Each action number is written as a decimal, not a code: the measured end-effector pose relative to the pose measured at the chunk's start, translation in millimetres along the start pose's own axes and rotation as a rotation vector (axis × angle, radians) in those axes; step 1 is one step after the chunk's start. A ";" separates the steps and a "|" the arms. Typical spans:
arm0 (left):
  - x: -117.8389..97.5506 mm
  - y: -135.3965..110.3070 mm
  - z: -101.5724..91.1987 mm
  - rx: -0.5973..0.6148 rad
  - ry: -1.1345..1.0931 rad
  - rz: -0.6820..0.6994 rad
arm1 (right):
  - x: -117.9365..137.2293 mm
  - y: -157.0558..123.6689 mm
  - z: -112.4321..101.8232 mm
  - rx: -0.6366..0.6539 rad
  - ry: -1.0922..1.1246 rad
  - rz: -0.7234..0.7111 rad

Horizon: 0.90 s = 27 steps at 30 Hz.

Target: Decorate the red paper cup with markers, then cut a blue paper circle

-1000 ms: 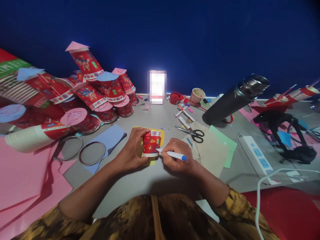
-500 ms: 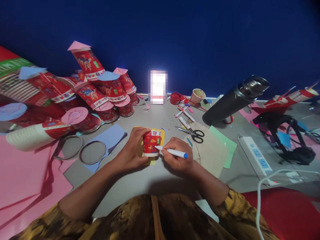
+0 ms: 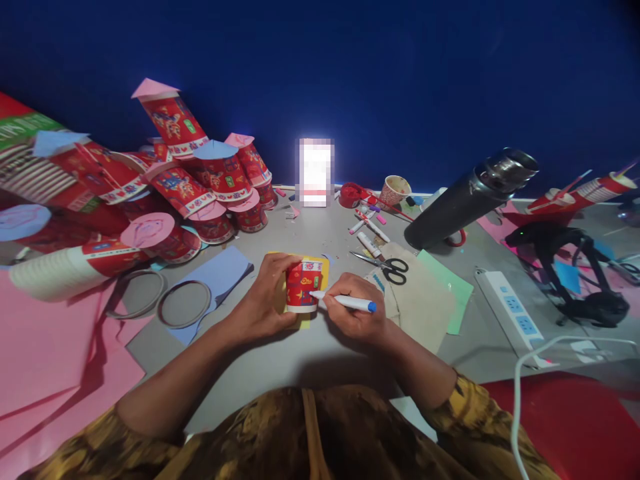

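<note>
A red patterned paper cup [image 3: 304, 285] is gripped by my left hand [image 3: 267, 297], with the fingers over its top and the thumb near its lower end. Yellow paper [image 3: 325, 267] shows behind and below the cup. My right hand [image 3: 356, 310] is closed around a white marker [image 3: 350, 303] with a blue end. The marker's tip meets the right part of the cup's printed side, or is very near it; any mark there is too small to make out.
Decorated cups [image 3: 215, 175] with paper tops are piled at the left, near two grey rings [image 3: 184, 303] and blue paper [image 3: 220, 267]. Scissors [image 3: 395, 270], loose markers [image 3: 373, 227], a black flask [image 3: 465, 200] and a power strip [image 3: 513, 313] lie or stand to the right. A bright screen [image 3: 315, 173] stands behind.
Both hands keep their hold, and the marker stays at nearly the same spot on the cup. The whole view has shifted very slightly.
</note>
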<state>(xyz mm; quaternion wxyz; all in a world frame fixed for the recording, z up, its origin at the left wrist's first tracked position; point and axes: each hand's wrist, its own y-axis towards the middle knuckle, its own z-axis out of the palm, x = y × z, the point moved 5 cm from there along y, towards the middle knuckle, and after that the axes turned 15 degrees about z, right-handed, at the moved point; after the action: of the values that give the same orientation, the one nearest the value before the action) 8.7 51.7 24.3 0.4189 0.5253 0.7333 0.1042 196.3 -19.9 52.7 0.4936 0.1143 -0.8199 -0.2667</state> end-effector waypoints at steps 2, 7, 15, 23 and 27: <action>0.0 0.2 0.1 -0.004 0.002 0.008 | 0.8 -0.4 1.0 0.023 -0.005 0.010; 0.2 0.7 -0.9 0.008 0.003 -0.002 | 2.1 -1.0 1.9 0.043 0.005 0.025; -1.4 0.9 -2.3 -0.003 0.008 0.015 | 0.5 0.5 -1.3 0.003 -0.034 0.022; -1.8 2.3 -1.9 0.016 0.011 0.005 | 1.2 -0.6 0.0 -0.001 -0.010 0.001; -2.5 2.7 -1.4 0.016 0.002 0.009 | -0.5 -1.3 1.2 0.031 -0.021 0.014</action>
<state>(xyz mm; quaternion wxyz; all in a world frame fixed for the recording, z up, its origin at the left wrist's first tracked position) 9.7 51.1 28.0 0.4134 0.5320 0.7321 0.1005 195.4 -20.4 51.2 0.4851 0.1136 -0.8298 -0.2515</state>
